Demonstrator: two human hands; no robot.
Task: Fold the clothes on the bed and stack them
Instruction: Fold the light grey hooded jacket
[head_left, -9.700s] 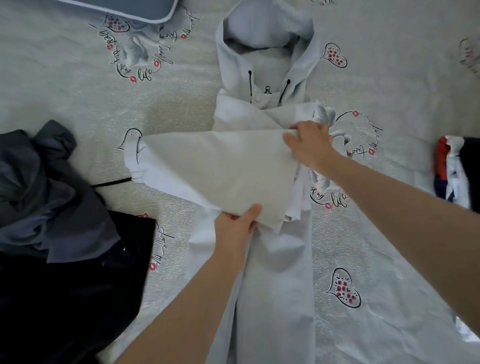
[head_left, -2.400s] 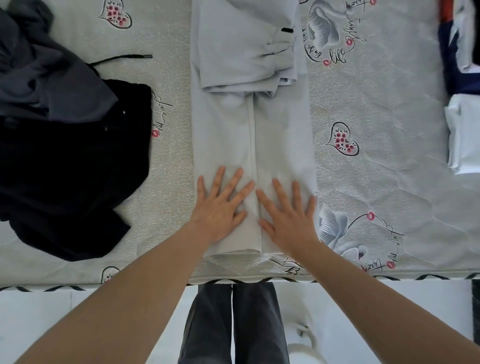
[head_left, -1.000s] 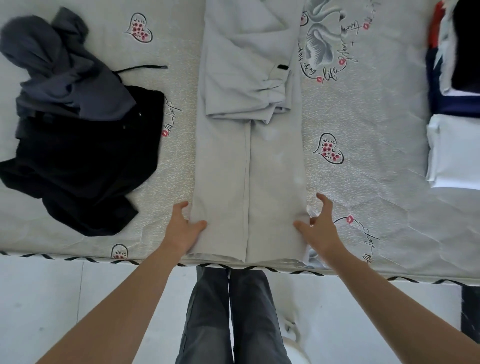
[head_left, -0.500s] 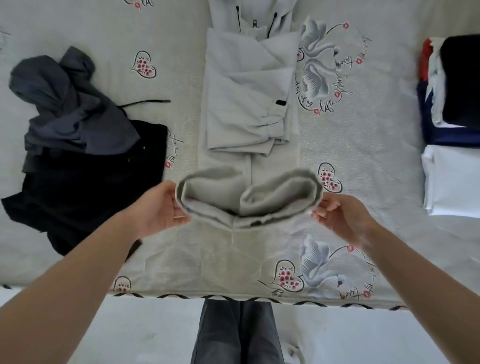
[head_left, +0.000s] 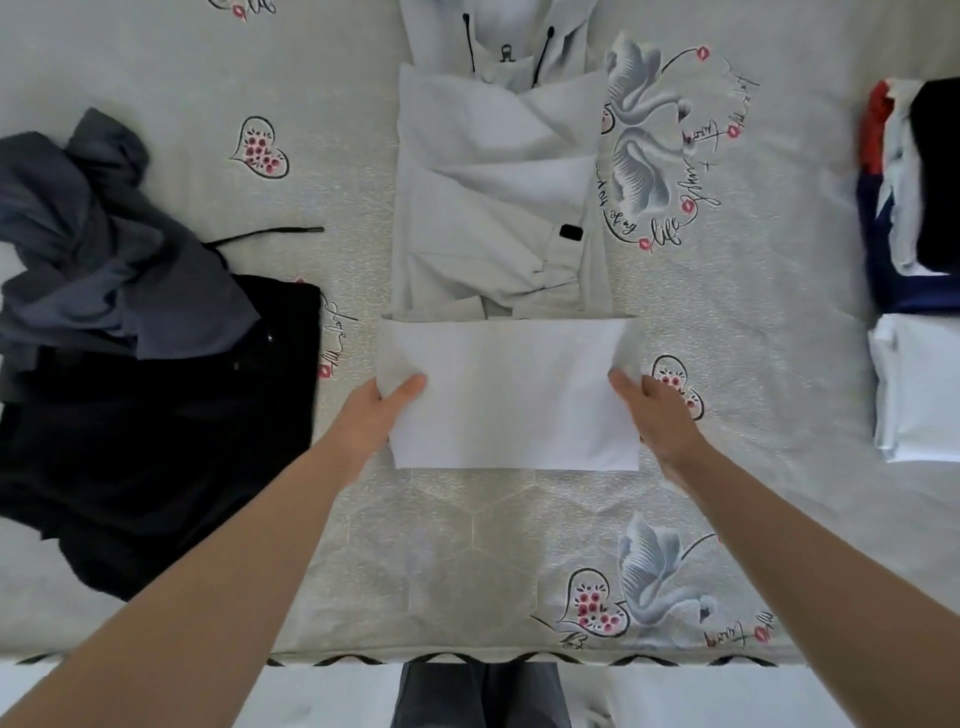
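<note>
A light grey hooded jacket (head_left: 493, 197) lies lengthwise in the middle of the bed, sleeves folded across its front, hood at the far end. Its lower part (head_left: 511, 395) is turned up toward the chest and held above the bed. My left hand (head_left: 382, 410) grips the left edge of that turned-up part, thumb on top. My right hand (head_left: 657, 413) grips the right edge the same way. A stack of folded clothes (head_left: 914, 197) in black, white, navy and red sits at the right, with a folded white garment (head_left: 919, 384) in front of it.
At the left, a crumpled dark grey garment (head_left: 98, 244) lies on a black garment (head_left: 156, 431), a black drawstring (head_left: 265, 235) sticking out. The bed's patterned cover (head_left: 467, 561) ends at a near edge (head_left: 332, 661); my legs stand below it.
Both hands took hold of the jacket's hem at the near bed edge, lifted it and carried it away from me. The lower part now lies doubled toward the folded sleeves.
</note>
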